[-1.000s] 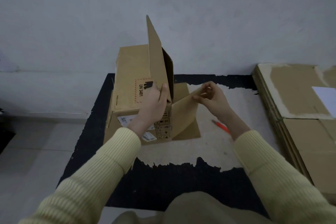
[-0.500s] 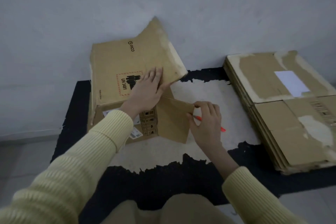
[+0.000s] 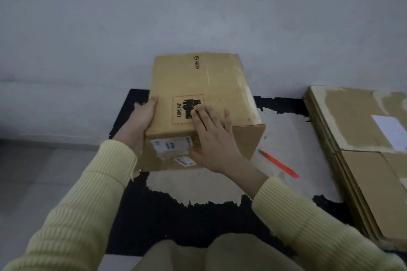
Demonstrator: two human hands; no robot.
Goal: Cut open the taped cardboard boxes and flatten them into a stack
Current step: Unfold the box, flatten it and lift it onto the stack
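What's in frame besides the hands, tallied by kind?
Brown cardboard box with UN 3481 label: 1
Stack of flattened brown cardboard: 1 (its sheets cannot be counted)
Slim red pen-shaped tool: 1
Torn black mat: 1
Total: 4

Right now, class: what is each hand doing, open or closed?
Left hand: open, pressed against the box side.
Right hand: open, flat on the box top.
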